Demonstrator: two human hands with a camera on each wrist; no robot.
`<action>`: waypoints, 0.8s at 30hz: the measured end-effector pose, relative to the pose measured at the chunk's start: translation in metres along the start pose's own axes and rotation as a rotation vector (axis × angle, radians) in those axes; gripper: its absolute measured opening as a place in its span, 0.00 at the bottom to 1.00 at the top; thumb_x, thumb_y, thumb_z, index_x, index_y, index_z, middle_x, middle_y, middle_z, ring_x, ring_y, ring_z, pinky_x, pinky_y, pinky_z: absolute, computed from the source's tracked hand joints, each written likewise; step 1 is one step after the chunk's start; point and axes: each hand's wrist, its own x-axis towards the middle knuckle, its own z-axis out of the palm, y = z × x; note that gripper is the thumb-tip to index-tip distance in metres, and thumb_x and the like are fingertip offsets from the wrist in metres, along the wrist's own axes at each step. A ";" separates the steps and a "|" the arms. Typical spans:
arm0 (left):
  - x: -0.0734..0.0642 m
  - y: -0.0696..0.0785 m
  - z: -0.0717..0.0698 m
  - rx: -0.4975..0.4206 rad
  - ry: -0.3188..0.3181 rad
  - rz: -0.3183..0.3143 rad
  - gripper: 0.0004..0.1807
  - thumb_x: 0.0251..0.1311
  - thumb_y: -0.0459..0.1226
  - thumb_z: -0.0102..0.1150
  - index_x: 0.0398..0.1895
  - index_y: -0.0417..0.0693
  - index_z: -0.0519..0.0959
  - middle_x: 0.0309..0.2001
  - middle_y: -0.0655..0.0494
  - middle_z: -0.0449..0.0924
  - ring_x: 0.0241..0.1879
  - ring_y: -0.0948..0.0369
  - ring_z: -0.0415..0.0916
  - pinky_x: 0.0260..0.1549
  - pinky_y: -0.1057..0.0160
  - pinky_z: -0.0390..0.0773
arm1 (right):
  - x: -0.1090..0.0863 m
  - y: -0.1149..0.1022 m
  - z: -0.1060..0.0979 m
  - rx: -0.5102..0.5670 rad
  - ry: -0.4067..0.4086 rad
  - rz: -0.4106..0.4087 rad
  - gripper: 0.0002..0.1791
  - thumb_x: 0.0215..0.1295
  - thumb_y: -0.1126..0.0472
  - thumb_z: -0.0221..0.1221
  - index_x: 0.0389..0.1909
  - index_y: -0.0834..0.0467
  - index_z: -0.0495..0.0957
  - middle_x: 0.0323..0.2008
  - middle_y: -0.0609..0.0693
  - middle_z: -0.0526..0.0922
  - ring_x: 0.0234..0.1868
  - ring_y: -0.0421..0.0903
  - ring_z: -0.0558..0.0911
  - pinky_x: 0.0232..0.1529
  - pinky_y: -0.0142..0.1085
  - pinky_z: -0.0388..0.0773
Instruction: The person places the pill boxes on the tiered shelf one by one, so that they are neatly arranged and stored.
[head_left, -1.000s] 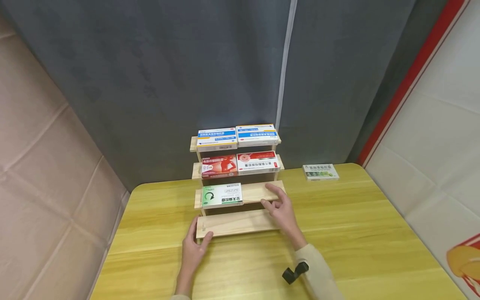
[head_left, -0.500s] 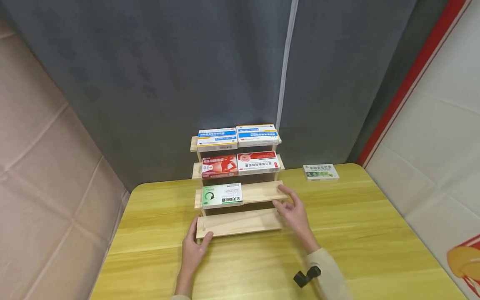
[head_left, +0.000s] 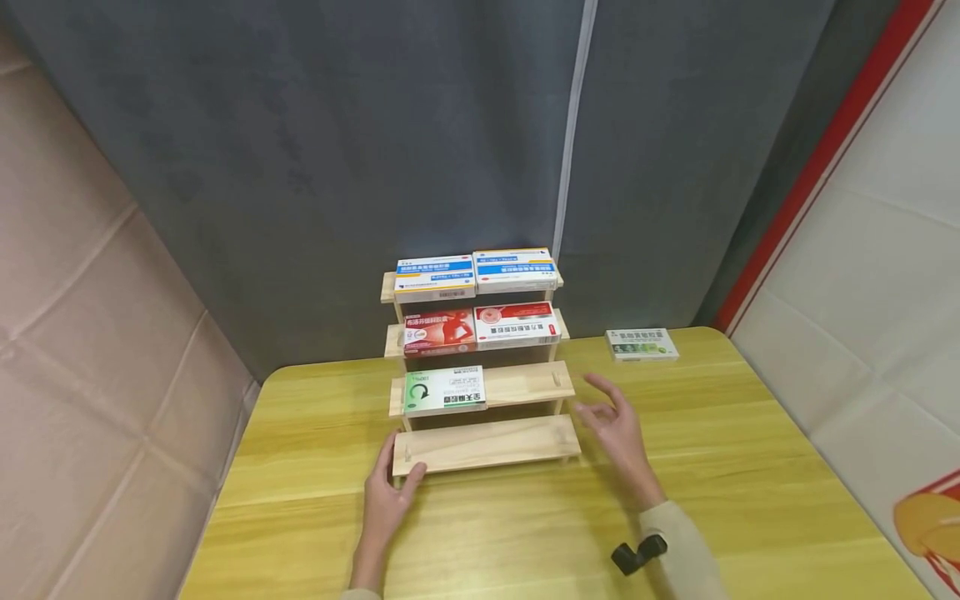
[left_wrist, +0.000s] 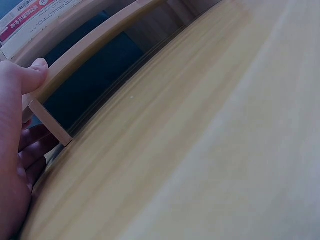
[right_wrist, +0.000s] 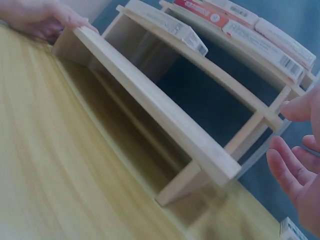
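Note:
A four-step wooden display rack point(head_left: 487, 444) stands on the table. My left hand point(head_left: 386, 496) holds the left end of its lowest step; in the left wrist view the thumb point(left_wrist: 37, 72) lies on the board and the fingers reach around behind the leg. Off the rack's right side is my right hand point(head_left: 618, 429), fingers loosely bent, touching nothing. A green-and-white medicine box point(head_left: 445, 391) lies on the left of the second step from the bottom. Above it sit a red medicine box point(head_left: 439, 332) and a red-and-white one point(head_left: 516, 325). Two blue-and-white medicine boxes point(head_left: 434, 277) lie on the top step.
Another white-and-green medicine box point(head_left: 641, 344) lies on the yellow wooden table point(head_left: 495, 533) near its back right edge. A grey curtain point(head_left: 337, 167) hangs right behind the rack. Pale panels point(head_left: 97, 375) flank the table.
My right hand has moved right, off the ends of the lower steps, and is now apart from the rack. The left hand and the boxes have stayed in place.

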 end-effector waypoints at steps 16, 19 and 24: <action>0.000 0.000 0.000 0.000 -0.008 -0.005 0.44 0.63 0.36 0.68 0.77 0.32 0.56 0.75 0.33 0.61 0.74 0.41 0.60 0.67 0.84 0.56 | 0.016 0.021 -0.043 -0.089 0.032 0.117 0.35 0.72 0.57 0.62 0.76 0.53 0.61 0.68 0.60 0.73 0.50 0.32 0.80 0.54 0.23 0.77; 0.000 0.000 0.000 -0.009 -0.008 -0.004 0.44 0.63 0.35 0.68 0.76 0.32 0.56 0.75 0.33 0.61 0.75 0.41 0.60 0.67 0.84 0.56 | 0.023 0.026 -0.052 -0.112 0.021 0.083 0.35 0.73 0.59 0.61 0.76 0.57 0.59 0.73 0.56 0.67 0.54 0.31 0.78 0.53 0.18 0.76; 0.000 0.001 0.000 -0.015 -0.007 -0.008 0.44 0.63 0.35 0.68 0.77 0.32 0.56 0.75 0.34 0.60 0.75 0.42 0.60 0.67 0.84 0.56 | 0.034 0.033 -0.066 -0.115 0.031 0.065 0.37 0.72 0.61 0.61 0.77 0.61 0.56 0.76 0.59 0.62 0.65 0.50 0.75 0.50 0.15 0.75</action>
